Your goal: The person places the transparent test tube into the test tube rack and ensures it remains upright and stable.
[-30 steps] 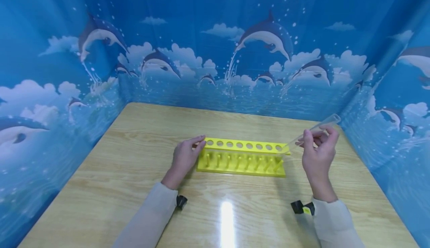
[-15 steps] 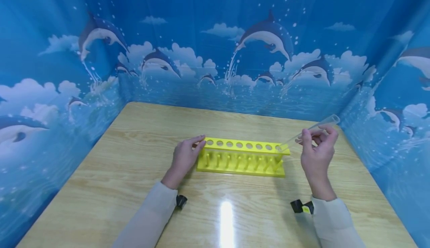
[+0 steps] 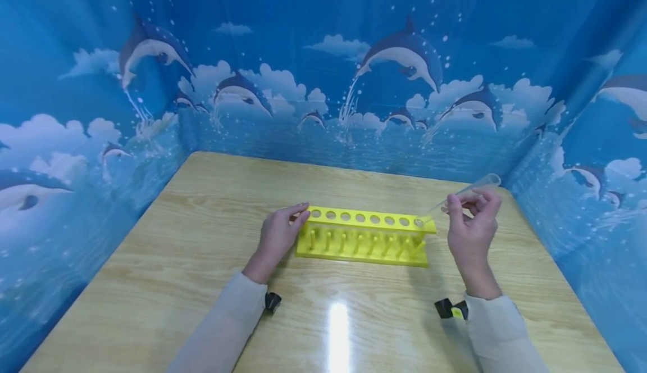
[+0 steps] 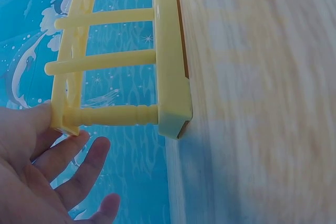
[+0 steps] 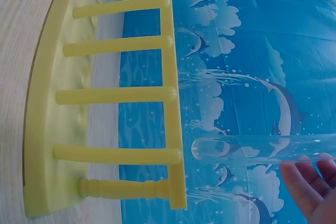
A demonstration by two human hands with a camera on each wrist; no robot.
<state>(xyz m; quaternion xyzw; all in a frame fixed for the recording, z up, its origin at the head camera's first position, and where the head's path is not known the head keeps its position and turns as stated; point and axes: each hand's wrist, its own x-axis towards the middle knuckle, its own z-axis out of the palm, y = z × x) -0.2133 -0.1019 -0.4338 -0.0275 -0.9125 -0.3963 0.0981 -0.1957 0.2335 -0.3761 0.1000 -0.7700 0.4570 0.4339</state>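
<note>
A yellow test tube rack [image 3: 367, 220] stands upright on the table, with a row of holes along its top and a row of pegs below. My left hand [image 3: 278, 232] pinches the left end of the rack's top bar between thumb and index finger; the other fingers stay off it in the left wrist view. With thumb and fingertips, my right hand [image 3: 472, 232] holds a clear test tube [image 5: 236, 148] at a slant. In the right wrist view the tube's rounded end is above the rack's top bar, apart from it, near the rightmost hole.
The rack rests on a light wood-grain table [image 3: 202, 210]. A blue curtain [image 3: 283, 137] printed with dolphins closes off the back and both sides. A bright light reflection [image 3: 338, 333] lies on the table's near part.
My right hand has moved slightly left with the test tube. The tube's lower end has risen from in front of the rack to the rightmost hole. My left hand stays in place.
</note>
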